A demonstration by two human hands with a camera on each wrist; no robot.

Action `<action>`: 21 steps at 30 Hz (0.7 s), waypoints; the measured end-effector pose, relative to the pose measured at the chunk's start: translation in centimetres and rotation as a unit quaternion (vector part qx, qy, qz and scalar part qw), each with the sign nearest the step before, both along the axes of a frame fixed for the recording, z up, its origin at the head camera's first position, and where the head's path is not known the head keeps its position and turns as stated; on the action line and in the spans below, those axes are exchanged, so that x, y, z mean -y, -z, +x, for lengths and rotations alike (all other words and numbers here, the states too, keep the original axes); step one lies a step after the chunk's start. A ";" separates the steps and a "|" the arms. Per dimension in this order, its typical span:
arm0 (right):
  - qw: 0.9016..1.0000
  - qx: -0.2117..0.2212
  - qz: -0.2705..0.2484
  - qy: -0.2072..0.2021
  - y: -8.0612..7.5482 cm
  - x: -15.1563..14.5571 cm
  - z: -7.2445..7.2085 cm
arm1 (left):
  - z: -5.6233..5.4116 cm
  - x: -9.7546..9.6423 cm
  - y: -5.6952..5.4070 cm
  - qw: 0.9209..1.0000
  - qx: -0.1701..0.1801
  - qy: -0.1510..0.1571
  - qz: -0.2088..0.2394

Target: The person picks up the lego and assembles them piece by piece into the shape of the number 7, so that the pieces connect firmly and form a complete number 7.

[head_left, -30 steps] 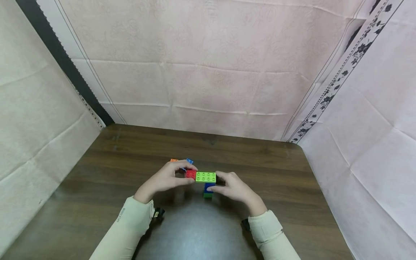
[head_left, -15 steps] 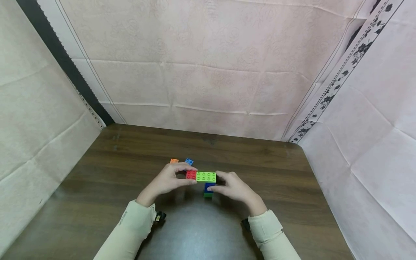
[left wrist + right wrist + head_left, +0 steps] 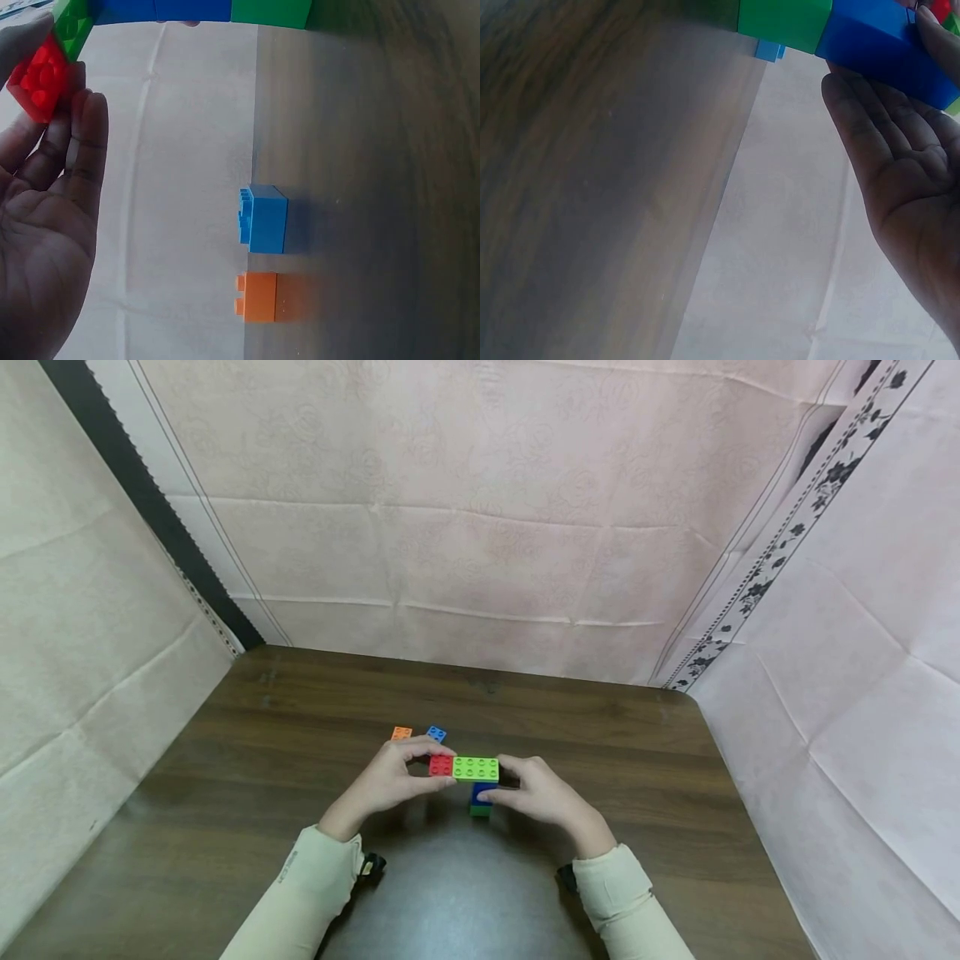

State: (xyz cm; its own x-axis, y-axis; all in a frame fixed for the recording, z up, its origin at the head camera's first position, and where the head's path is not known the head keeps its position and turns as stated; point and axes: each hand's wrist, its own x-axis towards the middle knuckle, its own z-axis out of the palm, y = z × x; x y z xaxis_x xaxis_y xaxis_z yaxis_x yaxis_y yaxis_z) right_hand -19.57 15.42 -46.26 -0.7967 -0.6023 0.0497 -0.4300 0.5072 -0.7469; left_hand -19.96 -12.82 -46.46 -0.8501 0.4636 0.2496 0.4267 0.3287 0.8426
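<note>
A stack of toy building bricks stands on the table: a green brick (image 3: 480, 811) at the bottom, blue bricks (image 3: 193, 9) above it, and a lime-green brick (image 3: 476, 768) across the top, jutting out to the left. My left hand (image 3: 390, 775) pinches a red brick (image 3: 441, 765) between thumb and fingers, right at the lime-green brick's left end. From the other side, my right hand (image 3: 542, 792) grips the upper stack, its thumb on the near face of the blue part. In the right wrist view its other fingers lie along the far side of the blue bricks (image 3: 885, 52).
Behind my left hand, an orange brick (image 3: 402, 732) and a light blue brick (image 3: 436, 733) sit apart on the brown wooden table (image 3: 585, 718). Pale cloth (image 3: 480, 527) hangs behind the table and along both sides.
My left hand has edged slightly right with the red brick, uncovering more of the orange and light blue bricks. My right hand and the stack stay in place.
</note>
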 end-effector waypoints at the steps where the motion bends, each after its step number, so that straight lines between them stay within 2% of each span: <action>1: 1.000 0.000 0.000 -0.002 0.0 0.0 0.0 | 0.0 0.0 0.0 1.000 -0.001 -0.001 0.000; 13: 1.000 -0.012 0.010 -0.007 -0.2 0.0 -0.3 | -0.2 0.1 0.2 1.000 -0.006 0.001 0.008; 21: 1.000 -0.003 0.012 -0.016 -0.2 0.1 -0.4 | -0.2 0.2 0.3 1.000 -0.006 0.007 0.018</action>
